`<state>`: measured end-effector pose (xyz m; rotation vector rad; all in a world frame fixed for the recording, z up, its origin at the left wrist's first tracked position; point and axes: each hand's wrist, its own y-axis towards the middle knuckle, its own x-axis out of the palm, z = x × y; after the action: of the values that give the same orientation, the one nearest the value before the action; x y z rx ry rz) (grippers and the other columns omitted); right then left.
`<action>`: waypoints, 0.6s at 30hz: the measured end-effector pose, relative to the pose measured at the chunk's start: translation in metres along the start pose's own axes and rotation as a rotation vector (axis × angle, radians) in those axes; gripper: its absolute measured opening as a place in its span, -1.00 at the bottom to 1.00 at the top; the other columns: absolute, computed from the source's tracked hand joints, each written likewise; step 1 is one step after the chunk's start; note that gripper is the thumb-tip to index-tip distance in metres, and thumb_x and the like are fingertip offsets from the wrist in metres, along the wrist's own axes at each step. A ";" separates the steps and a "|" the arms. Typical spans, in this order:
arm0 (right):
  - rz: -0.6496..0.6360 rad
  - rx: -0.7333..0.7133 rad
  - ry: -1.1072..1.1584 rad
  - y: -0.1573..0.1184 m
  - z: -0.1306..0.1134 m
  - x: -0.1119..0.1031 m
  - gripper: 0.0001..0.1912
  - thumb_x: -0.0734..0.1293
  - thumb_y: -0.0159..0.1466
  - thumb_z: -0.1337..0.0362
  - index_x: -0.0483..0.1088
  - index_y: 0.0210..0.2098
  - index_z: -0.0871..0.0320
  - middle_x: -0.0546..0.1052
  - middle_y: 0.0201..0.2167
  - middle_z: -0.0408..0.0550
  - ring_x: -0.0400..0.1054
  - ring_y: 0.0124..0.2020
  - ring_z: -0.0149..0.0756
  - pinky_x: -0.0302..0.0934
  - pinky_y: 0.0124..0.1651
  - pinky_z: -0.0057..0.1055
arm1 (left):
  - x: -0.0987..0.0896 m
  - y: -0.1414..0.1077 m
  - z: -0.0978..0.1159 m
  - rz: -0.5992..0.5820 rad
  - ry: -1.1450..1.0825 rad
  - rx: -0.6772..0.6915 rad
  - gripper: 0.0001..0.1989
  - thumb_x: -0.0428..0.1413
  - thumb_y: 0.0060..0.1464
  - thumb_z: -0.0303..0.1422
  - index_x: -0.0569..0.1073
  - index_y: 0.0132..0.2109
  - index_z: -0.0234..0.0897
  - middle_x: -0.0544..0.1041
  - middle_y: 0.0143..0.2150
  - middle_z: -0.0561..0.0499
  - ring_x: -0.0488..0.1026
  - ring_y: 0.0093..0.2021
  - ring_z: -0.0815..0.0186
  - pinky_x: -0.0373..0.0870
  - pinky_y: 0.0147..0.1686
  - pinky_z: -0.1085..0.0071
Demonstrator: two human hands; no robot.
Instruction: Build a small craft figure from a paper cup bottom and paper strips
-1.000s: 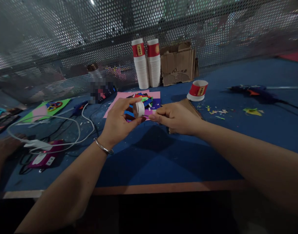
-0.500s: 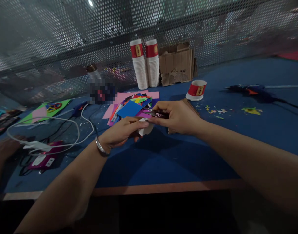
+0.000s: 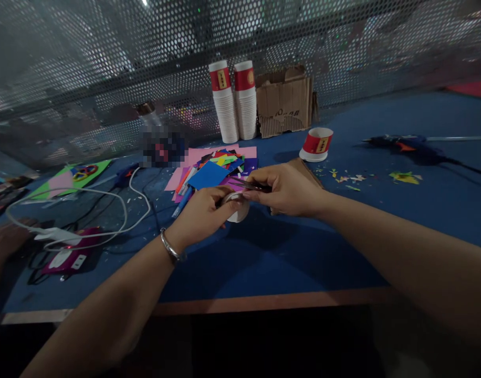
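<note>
White round paper piece [image 3: 239, 211], shallow and cup-like, is held up over the near part of the blue worktop [image 3: 272, 273], roughly midway across. The left hand [image 3: 201, 214] is clamped on it, thumb over the near side and fingers partly hidden behind; that grip should be firm enough to stop turning but light enough not to dent the wall. The right hand [image 3: 293, 190] is closed around dark metal scissors [image 3: 253, 186], their blades pointing left just above the rim. Whether they touch the paper is too small to tell. Short snips, with the piece turned into the blades rather than the wrist twisted, would likely give the cleanest edge, and the left thumb should sit clear of their line.

Just beyond, a blue square sheet [image 3: 209, 175] lies on mixed coloured paper scraps [image 3: 226, 159]; lifting the work well above them would avoid snagging. Farther right stands a short red-and-white paper cup [image 3: 317, 142], upright. Behind are two tall stacks of white paper cups [image 3: 226, 116] beside a torn brown cardboard box [image 3: 285, 105].
</note>
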<state>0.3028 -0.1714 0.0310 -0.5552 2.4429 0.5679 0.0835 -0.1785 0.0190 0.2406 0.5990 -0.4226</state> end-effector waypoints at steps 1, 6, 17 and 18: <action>-0.008 0.005 0.033 0.000 0.000 0.000 -0.78 0.37 0.34 0.13 0.45 -0.33 0.16 0.37 -0.55 -0.21 0.27 -0.50 -0.42 0.04 -0.42 -0.44 | 0.000 0.001 -0.001 -0.014 -0.031 0.006 -0.68 0.18 0.22 -0.10 0.60 -0.22 -0.28 0.60 -0.23 -0.06 0.50 -0.40 0.33 0.49 -0.60 0.50; -0.112 0.018 0.204 0.003 0.008 -0.004 -0.74 0.43 0.28 0.08 0.44 -0.31 0.16 0.33 -0.59 -0.27 0.21 -0.58 -0.46 -0.01 -0.52 -0.46 | -0.002 0.002 -0.002 -0.126 -0.160 -0.009 -0.61 0.23 0.18 -0.03 0.59 -0.26 -0.32 0.53 -0.28 -0.05 0.48 -0.38 0.33 0.51 -0.57 0.50; -0.144 -0.011 0.216 0.004 0.006 -0.003 -0.75 0.48 0.22 0.12 0.45 -0.34 0.17 0.32 -0.54 -0.27 0.13 -0.56 -0.50 0.02 -0.52 -0.48 | -0.006 0.002 0.001 -0.232 -0.195 -0.071 -0.59 0.29 0.11 0.00 0.54 -0.35 -0.30 0.43 -0.49 0.06 0.36 -0.55 0.42 0.37 -0.67 0.54; -0.143 -0.030 0.201 0.004 0.006 -0.003 -0.76 0.48 0.22 0.14 0.43 -0.38 0.17 0.31 -0.54 -0.27 0.14 -0.54 -0.50 0.02 -0.50 -0.48 | -0.006 0.001 0.001 -0.249 -0.212 -0.080 -0.60 0.30 0.10 -0.01 0.54 -0.35 -0.30 0.44 -0.49 0.06 0.36 -0.56 0.43 0.36 -0.67 0.54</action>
<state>0.3054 -0.1644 0.0296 -0.8279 2.5580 0.5120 0.0803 -0.1757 0.0238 0.0424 0.4372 -0.6542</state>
